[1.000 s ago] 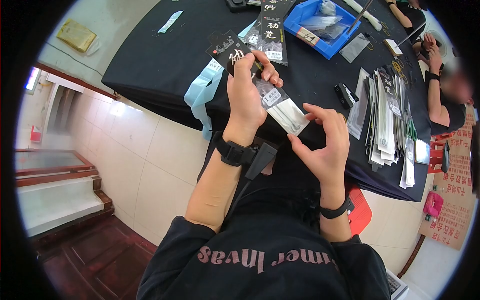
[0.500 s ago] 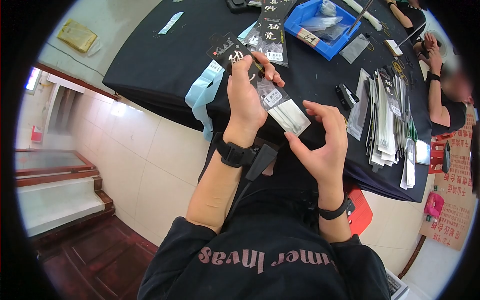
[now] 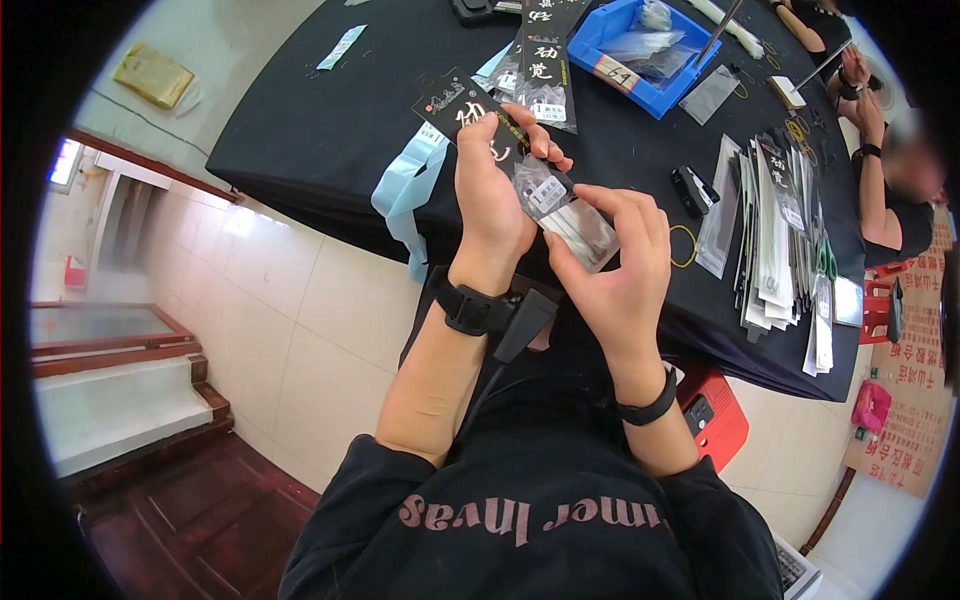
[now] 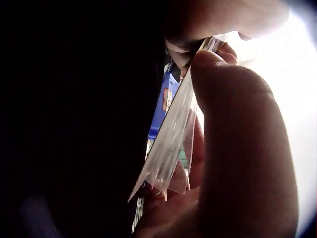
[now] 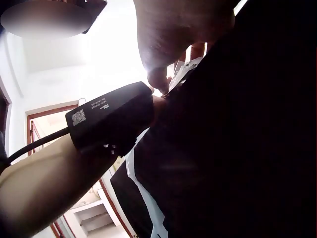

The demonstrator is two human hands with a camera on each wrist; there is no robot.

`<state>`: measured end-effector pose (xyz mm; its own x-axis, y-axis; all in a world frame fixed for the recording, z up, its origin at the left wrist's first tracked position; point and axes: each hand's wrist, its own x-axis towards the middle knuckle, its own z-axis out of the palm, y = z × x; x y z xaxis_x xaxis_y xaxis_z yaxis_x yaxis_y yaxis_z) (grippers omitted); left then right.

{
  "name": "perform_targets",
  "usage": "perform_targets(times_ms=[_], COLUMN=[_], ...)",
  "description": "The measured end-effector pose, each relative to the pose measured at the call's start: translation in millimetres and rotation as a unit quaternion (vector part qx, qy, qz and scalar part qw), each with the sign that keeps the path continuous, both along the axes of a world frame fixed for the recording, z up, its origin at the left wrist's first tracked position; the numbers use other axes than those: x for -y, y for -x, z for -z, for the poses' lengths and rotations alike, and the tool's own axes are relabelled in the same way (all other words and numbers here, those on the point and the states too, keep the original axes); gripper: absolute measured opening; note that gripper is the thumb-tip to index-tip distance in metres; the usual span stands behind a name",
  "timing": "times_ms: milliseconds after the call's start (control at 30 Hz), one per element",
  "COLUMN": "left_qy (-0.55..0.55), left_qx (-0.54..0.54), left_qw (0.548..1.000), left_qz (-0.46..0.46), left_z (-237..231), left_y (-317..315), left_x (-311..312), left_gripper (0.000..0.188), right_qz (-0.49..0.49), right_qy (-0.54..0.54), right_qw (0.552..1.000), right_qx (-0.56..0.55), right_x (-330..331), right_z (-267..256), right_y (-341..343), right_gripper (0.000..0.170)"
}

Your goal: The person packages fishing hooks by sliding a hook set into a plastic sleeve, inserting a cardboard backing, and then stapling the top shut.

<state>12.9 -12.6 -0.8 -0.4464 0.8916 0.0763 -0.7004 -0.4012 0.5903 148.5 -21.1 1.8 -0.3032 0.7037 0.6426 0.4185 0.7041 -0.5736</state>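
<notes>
My left hand (image 3: 490, 195) holds a packet with a black printed card (image 3: 450, 97) at its upper end, thumb over the card. Below the card hangs the packet's clear plastic bag (image 3: 600, 245), with a white label (image 3: 548, 194) and a white insert inside. Thumb and fingertips of my right hand (image 3: 625, 260) pinch the bag from its two sides, near its lower half. Seen edge-on in the left wrist view, the bag (image 4: 171, 131) fans out at its lower end. In the right wrist view, only a sliver of it shows beneath the fingers.
On the black-covered table, light-blue ribbon (image 3: 405, 190) hangs over the near edge. More black-card packets (image 3: 545, 70) lie beyond the hands, beside a blue bin (image 3: 655, 95) of plastic bags. A stapler (image 3: 693, 190) and a stack of packets (image 3: 770, 270) are to the right; other people sit further right.
My right hand has moved left and inward, from the bag's lower corner to a pinch across its sides. The left hand keeps its hold on the card, nearly unmoved.
</notes>
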Motion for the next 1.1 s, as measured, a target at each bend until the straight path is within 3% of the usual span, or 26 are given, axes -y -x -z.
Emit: perform_targets(times_ms=[1100], left_qy=[-0.001], left_qx=[0.002], left_qw=[1.0], left_qz=[-0.002], left_z=[1.7], left_y=[-0.3], left_x=[-0.1], left_gripper=[0.032], right_qz=[-0.02], right_qy=[0.069], right_qw=[0.997], right_qx=[-0.023], right_x=[1.5], right_z=[-3.4], right_y=[1.0], right_gripper=[0.049])
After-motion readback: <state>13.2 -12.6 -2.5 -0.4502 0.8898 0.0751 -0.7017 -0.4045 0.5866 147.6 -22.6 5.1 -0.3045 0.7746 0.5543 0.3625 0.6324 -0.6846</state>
